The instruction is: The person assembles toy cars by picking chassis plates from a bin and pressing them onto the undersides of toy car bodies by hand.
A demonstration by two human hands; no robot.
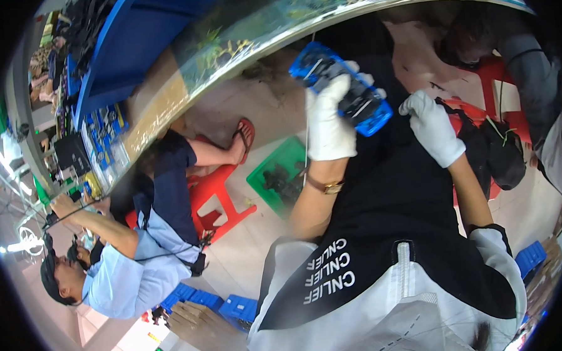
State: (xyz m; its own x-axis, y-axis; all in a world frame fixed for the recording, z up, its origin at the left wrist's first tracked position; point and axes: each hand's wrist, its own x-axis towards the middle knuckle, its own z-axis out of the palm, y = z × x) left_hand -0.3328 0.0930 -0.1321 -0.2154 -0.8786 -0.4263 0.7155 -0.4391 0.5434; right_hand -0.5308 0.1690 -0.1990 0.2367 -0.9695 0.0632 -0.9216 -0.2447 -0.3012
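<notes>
My left hand (331,128), in a white glove, grips a blue toy car body with black parts (367,109), its black inner or underside facing me. The thumb lies over its middle and the fingertips show at its far edge. The car is tilted, held in the air in front of my dark apron, just off the table edge. To its right, apart from the car, is my white-gloved right hand (434,128). Its fingers are curled with the tips pressed together; whether something small is between them I cannot make out.
A table edge (226,65) curves across the top, with a large blue bin (122,57) on it. On the floor are a green crate (256,180) of black parts and a red stool (222,197). A co-worker (131,260) sits at left; another person (530,58) is at right.
</notes>
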